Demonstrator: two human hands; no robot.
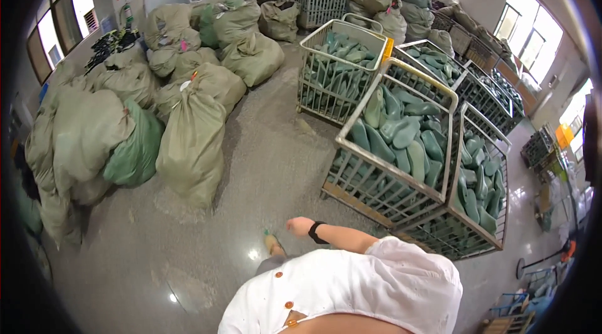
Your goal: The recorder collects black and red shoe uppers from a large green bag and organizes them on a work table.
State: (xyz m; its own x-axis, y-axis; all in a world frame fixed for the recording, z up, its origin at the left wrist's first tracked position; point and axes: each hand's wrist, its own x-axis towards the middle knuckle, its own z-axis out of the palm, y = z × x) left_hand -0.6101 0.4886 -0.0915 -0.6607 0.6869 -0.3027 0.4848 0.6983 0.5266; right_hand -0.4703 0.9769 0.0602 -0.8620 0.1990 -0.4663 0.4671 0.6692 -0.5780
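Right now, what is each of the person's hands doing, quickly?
Left hand: not in view.
Right hand: loosely closed, holding nothing visible, hanging above the floor near the wire cage.

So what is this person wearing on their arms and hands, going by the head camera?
Only one arm shows. Its hand is bare, with no glove, and a black band like a watch strap circles the wrist. The forearm is uncovered up to a short white sleeve of a white garment with orange buttons. The other hand is out of view.
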